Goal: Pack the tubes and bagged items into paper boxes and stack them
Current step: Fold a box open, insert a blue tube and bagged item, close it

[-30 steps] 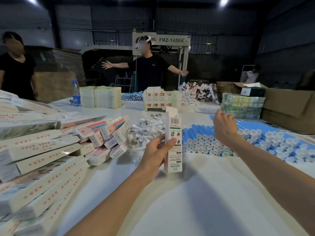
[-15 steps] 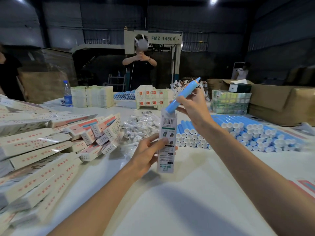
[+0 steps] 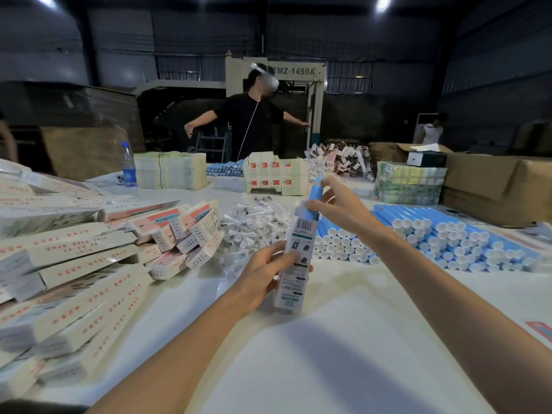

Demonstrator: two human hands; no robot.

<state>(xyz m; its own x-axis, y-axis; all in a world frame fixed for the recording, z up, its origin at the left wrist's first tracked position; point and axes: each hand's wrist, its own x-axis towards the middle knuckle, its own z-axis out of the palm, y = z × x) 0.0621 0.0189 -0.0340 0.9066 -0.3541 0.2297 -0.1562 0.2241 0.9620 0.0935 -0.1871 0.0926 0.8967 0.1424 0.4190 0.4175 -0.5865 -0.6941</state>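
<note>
Blue tube (image 3: 315, 198) in right hand (image 3: 340, 210), above paper box (image 3: 294, 285) in left hand (image 3: 263, 276)

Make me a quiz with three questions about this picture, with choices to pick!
1. Where on the table is the bottle?
A. far left
B. middle
C. near edge

2. What colour is the tube in the right hand?
A. red
B. blue
C. green

3. How is the box in the left hand?
A. flat and shut
B. crushed
C. upright, top open

Answers:
1 A: the bottle stands far off on the left side.
2 B: the tube is bright blue.
3 C: the box stands on end, and the tube meets its open top.
</note>
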